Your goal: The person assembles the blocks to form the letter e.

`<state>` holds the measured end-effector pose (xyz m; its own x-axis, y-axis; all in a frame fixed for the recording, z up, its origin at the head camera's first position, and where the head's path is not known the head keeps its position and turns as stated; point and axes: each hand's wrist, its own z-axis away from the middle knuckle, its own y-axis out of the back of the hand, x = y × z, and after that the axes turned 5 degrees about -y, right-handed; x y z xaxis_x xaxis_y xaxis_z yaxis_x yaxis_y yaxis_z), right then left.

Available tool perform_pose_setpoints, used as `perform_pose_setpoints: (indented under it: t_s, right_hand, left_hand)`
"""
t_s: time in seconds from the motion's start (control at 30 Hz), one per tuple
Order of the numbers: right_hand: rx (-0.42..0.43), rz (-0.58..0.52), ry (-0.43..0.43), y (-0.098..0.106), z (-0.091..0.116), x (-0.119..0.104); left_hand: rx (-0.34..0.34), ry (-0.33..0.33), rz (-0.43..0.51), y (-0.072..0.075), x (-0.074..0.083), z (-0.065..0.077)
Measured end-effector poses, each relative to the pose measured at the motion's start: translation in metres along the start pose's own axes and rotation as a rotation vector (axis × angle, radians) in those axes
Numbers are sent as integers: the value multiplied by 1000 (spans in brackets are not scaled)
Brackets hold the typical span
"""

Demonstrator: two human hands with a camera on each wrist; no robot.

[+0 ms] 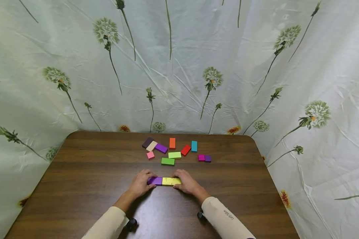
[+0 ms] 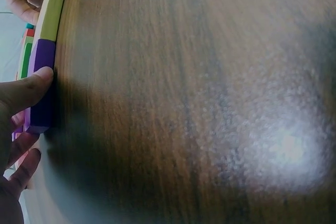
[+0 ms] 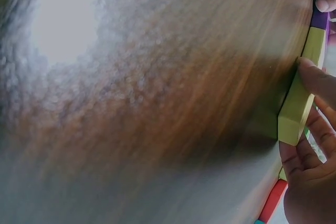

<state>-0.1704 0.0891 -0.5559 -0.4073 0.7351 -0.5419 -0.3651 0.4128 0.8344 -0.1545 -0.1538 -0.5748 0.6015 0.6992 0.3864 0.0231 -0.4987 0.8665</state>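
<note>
A purple block [image 1: 155,181] and a yellow block [image 1: 168,181] lie end to end in a row on the brown table, their ends touching. My left hand [image 1: 140,183] pinches the purple block's outer end, the thumb on its near side and fingers beyond it. On the other end, my right hand [image 1: 186,182] holds the yellow block between thumb and fingers. The left wrist view shows the thumb against the purple block [image 2: 43,90]. In the right wrist view the thumb presses on the yellow block [image 3: 293,116], whose end shows past it.
Behind the row lie green [image 1: 168,161], lime [image 1: 175,155], red [image 1: 185,150], orange [image 1: 172,143] and blue [image 1: 194,146] blocks. Farther left are dark [image 1: 147,142], beige [image 1: 152,146], purple [image 1: 161,148] and pink [image 1: 150,155] ones. Magenta [image 1: 201,158] and violet [image 1: 207,158] pieces touch at right.
</note>
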Motion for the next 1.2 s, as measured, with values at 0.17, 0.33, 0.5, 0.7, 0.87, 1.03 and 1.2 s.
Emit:
perform_pose_setpoints:
  t_s: [0.17, 0.33, 0.5, 0.7, 0.87, 1.03, 1.2]
  right_hand:
    - [-8, -14, -2, 1, 1, -1]
    - [5, -10, 9, 2, 0, 0]
    - [15, -8, 15, 1, 1, 0]
    - [2, -25, -11, 2, 1, -1]
    - [10, -22, -3, 1, 1, -1]
    - [15, -23, 2, 0, 1, -1]
    - [20, -23, 0, 0, 2, -1]
  left_hand:
    - [4, 17, 10, -1, 0, 1]
    - [-8, 22, 9, -2, -1, 0]
    - [-1, 13, 9, -2, -1, 1]
    - [-3, 5, 9, -1, -1, 1]
    - [-15, 17, 9, 0, -1, 1]
    - [-30, 34, 10, 0, 0, 1]
    - [-39, 51, 19, 0, 0, 1]
